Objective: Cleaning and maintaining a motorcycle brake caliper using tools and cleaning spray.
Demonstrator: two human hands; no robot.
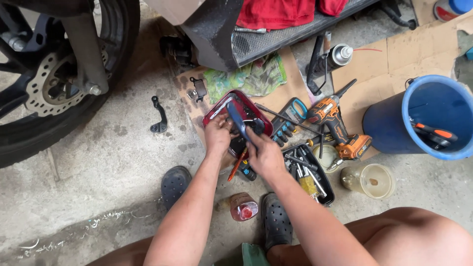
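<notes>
My left hand [218, 134] and my right hand [265, 155] are together over a red tray [215, 113] on the floor. Both grip a blue-handled tool [236, 119] that sticks up and away from me, and a dark part sits between my fingers; which hand holds what part I cannot tell. The tray holds small dark pieces and a metal wrench. An orange-handled screwdriver [237, 165] lies just under my right wrist.
A motorcycle front wheel with brake disc [47, 86] stands at left. A black bracket [158, 116] lies on the concrete. Orange cordless drill [337, 125], black tool tray [308, 175], blue bucket [428, 118], spray can [340, 54], green rag [246, 79], red bottle [243, 207] surround me.
</notes>
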